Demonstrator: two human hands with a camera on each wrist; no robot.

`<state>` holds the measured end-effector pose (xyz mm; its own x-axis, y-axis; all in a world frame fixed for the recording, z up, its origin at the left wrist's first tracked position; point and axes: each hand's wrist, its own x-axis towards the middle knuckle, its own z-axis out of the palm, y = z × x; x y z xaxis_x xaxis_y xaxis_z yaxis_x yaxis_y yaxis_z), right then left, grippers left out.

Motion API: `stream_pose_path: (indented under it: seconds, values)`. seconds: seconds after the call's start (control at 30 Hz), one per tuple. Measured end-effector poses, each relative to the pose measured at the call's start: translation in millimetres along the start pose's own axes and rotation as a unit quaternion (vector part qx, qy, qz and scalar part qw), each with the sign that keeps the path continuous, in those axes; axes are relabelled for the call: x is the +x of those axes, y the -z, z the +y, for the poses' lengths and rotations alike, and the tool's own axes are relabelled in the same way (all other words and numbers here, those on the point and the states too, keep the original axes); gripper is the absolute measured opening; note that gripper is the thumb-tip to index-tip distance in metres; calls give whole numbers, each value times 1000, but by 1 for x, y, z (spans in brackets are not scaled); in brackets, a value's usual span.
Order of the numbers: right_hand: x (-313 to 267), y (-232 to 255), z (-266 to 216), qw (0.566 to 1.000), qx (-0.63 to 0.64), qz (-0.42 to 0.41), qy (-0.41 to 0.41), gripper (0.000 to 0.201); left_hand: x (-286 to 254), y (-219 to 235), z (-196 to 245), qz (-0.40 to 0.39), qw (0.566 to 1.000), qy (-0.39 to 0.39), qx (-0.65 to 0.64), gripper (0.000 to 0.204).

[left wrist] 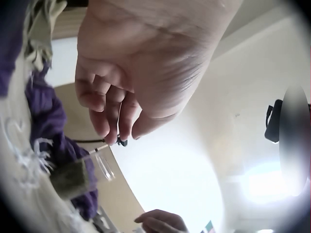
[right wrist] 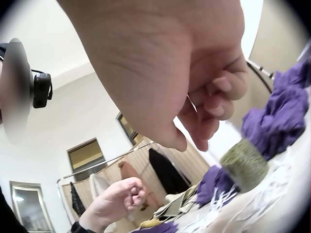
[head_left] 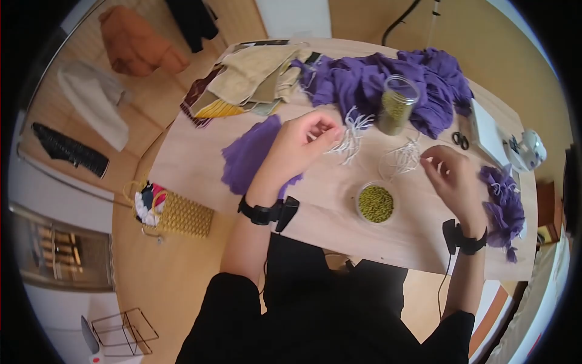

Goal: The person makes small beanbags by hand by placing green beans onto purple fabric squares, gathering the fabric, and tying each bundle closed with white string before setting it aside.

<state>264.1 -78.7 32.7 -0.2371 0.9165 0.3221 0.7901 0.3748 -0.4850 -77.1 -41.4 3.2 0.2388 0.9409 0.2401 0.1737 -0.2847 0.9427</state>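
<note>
Above the table my left hand (head_left: 303, 141) hangs with loosely curled fingers, its fingertips overlapping a bundle of white strings (head_left: 351, 138) in the head view. The left wrist view shows nothing between those fingers (left wrist: 112, 116). My right hand (head_left: 451, 176) is also loosely curled, just right of a second bundle of white strings (head_left: 403, 159). Its fingers (right wrist: 206, 124) hold nothing in the right wrist view. Between the hands, nearer my body, sits a round tub of green beans (head_left: 376, 203). Behind the strings stands a clear jar (head_left: 398, 104) partly filled with green beans.
Purple cloth (head_left: 370, 79) is heaped at the back, with a flat purple piece (head_left: 248, 151) at left and a tied bundle (head_left: 504, 206) at right. Folded fabrics (head_left: 248, 76) lie back left. Black scissors (head_left: 460, 140) lie near a white box (head_left: 490, 133). A woven basket (head_left: 185, 213) stands left.
</note>
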Motion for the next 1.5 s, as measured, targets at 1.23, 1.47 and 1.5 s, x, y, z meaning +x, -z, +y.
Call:
stream_pose_path:
  seconds: [1.23,1.47,1.5]
  values:
    - [60,-91,-117,940,210,-138,232,30,-71,81,3,182,900,-152,365,11]
    - [36,-71,-85,938,314,0,148,72,-19,29,42,169,970,-152,86,14]
    - [33,-68,-80,939,304,36,155,81,-11,21,41,154,963,-171,141,12]
